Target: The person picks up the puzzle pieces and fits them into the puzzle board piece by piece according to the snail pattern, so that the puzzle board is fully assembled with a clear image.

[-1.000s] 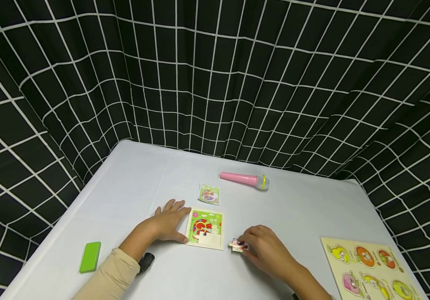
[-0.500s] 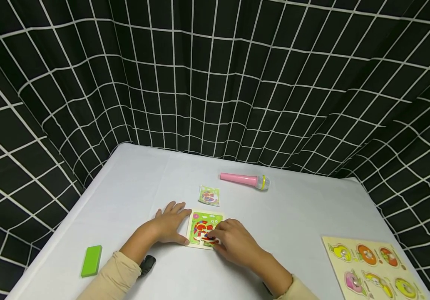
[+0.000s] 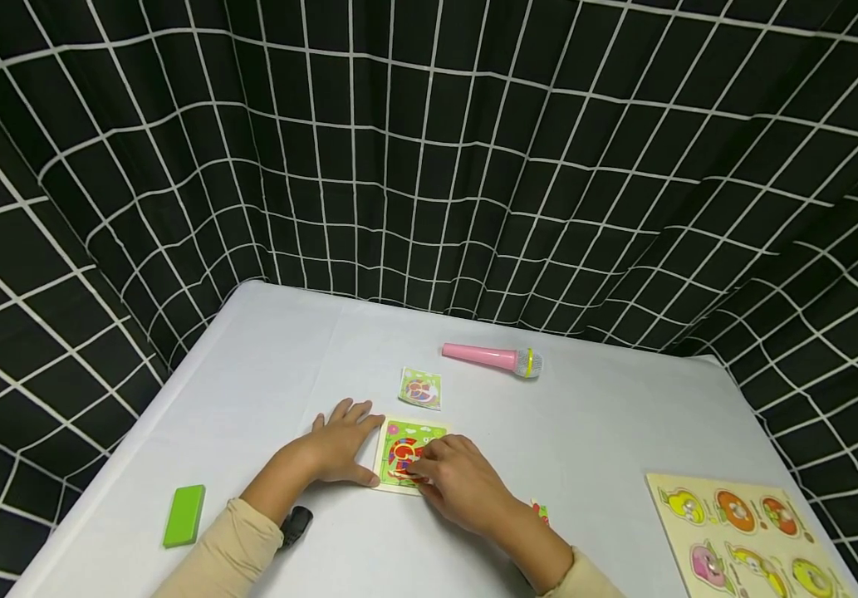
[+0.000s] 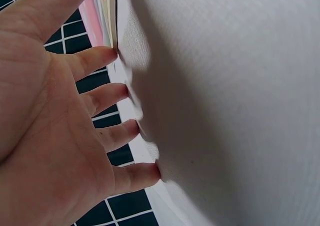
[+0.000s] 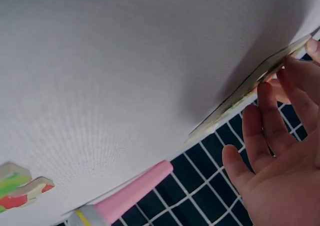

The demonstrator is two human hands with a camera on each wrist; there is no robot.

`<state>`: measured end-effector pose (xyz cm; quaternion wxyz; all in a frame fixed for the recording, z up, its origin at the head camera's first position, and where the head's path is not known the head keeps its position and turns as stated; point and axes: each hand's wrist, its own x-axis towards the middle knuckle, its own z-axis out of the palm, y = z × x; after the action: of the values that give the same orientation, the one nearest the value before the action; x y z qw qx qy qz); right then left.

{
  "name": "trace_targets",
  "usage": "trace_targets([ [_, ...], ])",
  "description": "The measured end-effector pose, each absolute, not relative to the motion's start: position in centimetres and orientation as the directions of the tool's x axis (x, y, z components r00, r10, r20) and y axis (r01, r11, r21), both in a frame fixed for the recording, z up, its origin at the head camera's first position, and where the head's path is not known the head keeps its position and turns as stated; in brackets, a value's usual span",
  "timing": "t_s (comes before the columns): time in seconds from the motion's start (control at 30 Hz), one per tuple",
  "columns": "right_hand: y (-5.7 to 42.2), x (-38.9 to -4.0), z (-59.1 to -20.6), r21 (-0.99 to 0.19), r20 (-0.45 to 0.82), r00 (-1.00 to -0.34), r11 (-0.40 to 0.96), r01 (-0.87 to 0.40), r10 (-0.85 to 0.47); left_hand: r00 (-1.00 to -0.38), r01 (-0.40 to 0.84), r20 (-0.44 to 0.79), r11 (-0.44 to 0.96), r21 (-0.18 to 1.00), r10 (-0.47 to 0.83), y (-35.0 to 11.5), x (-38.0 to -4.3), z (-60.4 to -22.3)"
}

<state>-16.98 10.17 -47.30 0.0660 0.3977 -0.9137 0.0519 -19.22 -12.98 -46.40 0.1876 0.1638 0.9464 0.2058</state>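
Observation:
A small square jigsaw board [image 3: 381,453] with a colourful snail-like picture lies on the white table. My left hand [image 3: 340,448] rests at its left side, fingers spread, with index finger and thumb touching near the left corners. Over the lower right of the board, my right hand [image 3: 462,482] pinches a jigsaw piece, which its fingers mostly hide. In the right wrist view, thumb and fingertips meet at the board [image 5: 235,103]. Another jigsaw piece [image 3: 541,509], green and red, lies partly behind the right forearm.
A picture card [image 3: 420,389] lies beyond the board, with a pink toy microphone [image 3: 481,355] farther back. At left is a green block [image 3: 184,516]. A wooden fruit puzzle [image 3: 705,488] lies at right. Black gridded cloth [image 3: 429,166] rises behind the table.
My right hand has moved left from beside the board with the jigsaw piece, onto the board's lower right, then shifted slightly there. My left hand has kept its place.

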Motion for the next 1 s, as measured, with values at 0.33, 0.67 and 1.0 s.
trace_targets([
  [0.33, 9.9, -16.5, -47.2, -0.003, 0.134, -0.662, 0.667, -0.745, -0.738, -0.878, 0.226, -0.287, 0.861, 0.455, 0.382, -13.0, -19.2, -46.3],
  [0.67, 11.1, -16.2, -46.4, -0.092, 0.111, -0.668, 0.661, -0.744, -0.736, -0.881, 0.222, -0.281, 0.858, 0.464, 0.38, -13.2, -19.1, -46.4],
  [1.0, 15.9, -15.5, -45.5, -0.141, 0.121, -0.762, 0.748, -0.648, -0.637, -0.883, 0.222, -0.276, 0.856, 0.466, 0.379, -13.0, -19.3, -46.5],
])
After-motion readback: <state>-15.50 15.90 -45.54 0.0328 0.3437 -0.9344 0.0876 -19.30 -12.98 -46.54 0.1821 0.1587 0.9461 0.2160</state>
